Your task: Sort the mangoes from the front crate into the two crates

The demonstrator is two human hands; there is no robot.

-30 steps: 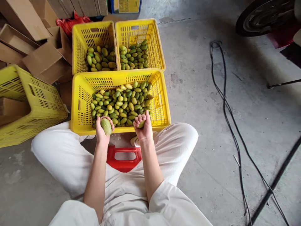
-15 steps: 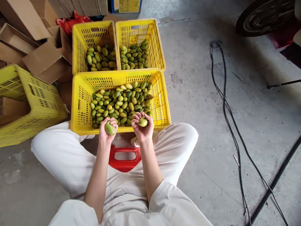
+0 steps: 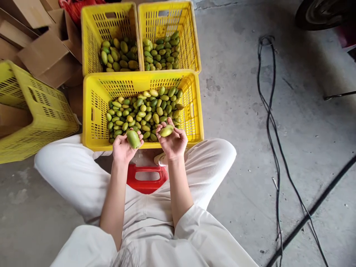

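My left hand [image 3: 122, 149], palm up, holds a green mango [image 3: 133, 139] with its fingers curled round the fruit. A yellower green mango [image 3: 166, 131] rests in my right hand [image 3: 175, 145], held against the fingers, with the thumb at its far side. Both hands hover over the near rim of a yellow plastic crate [image 3: 144, 77]. Inside that crate lies a heap of small oval mangoes [image 3: 142, 108], ranging from dark green to yellow. The hands hide part of the heap's near edge.
Two more yellow crates [image 3: 110, 70] [image 3: 170, 68] with similar fruit stand behind. At left are a tilted yellow crate [image 3: 52, 115] and cardboard boxes [image 3: 46, 55]. A red stool [image 3: 147, 188] shows between my legs. Black cables [image 3: 269, 107] and a wheel [image 3: 314, 16] are at right.
Both hands have opened somewhat and turned palm up, and the mangoes have rolled in them. The right-hand mango now lies sideways. The view has shifted slightly, moving the crates up.
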